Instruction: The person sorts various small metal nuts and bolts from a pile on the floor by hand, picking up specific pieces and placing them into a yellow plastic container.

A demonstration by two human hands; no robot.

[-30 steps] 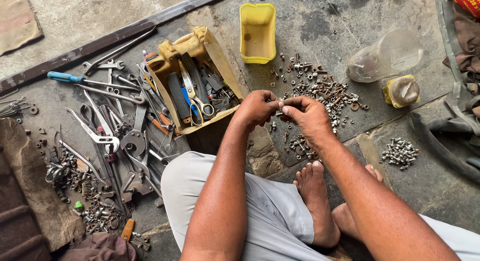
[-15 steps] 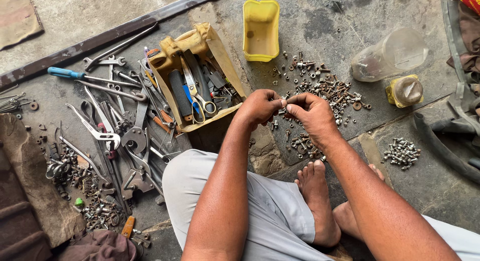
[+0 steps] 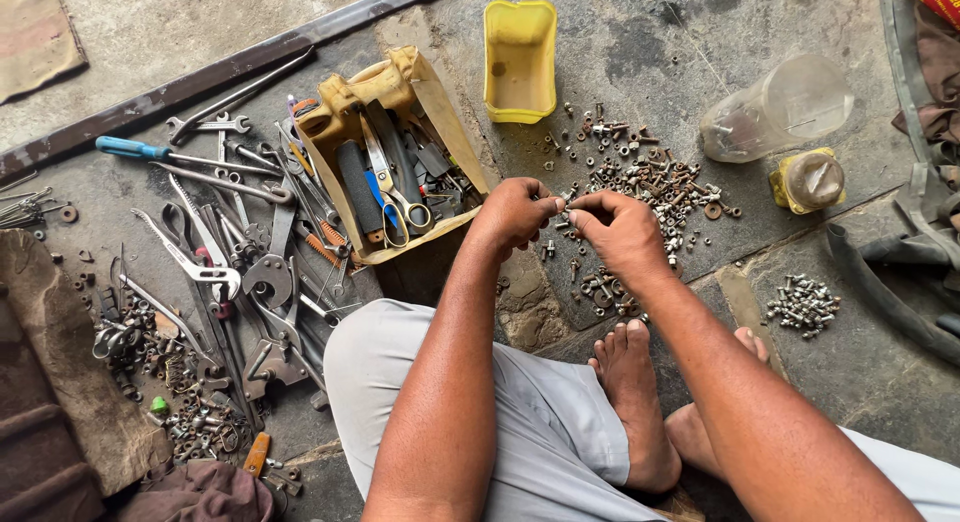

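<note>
Steel fastener, small, pinched between the fingers [image 3: 572, 218] of both hands; too tiny to tell nut from bolt. Left hand [image 3: 515, 215]: fingers curled shut, tips meeting those of the right hand [image 3: 622, 232], which closes on the same piece from the other side. Both hands hover over the concrete floor [image 3: 640, 52], at the near edge of a scattered heap of nuts and bolts [image 3: 650, 182]. Further loose bolts [image 3: 600, 292] lie just below the right hand, beside a bare foot [image 3: 632, 402]. Left of the hands: open tan toolbox [image 3: 400, 162] holding scissors, files and pliers. Beyond it, toward the floor's far edge: empty yellow plastic tray [image 3: 520, 57]. Toward the right edge: clear plastic jar [image 3: 780, 107] on its side, a small yellow-lidded jar [image 3: 810, 180] near it, and a separate small pile of bright screws [image 3: 800, 304]. Toward the left edge: spread of spanners and wrenches [image 3: 220, 252], a blue-handled screwdriver [image 3: 130, 148], and a dark metal bar [image 3: 210, 77] lying diagonally.
</note>
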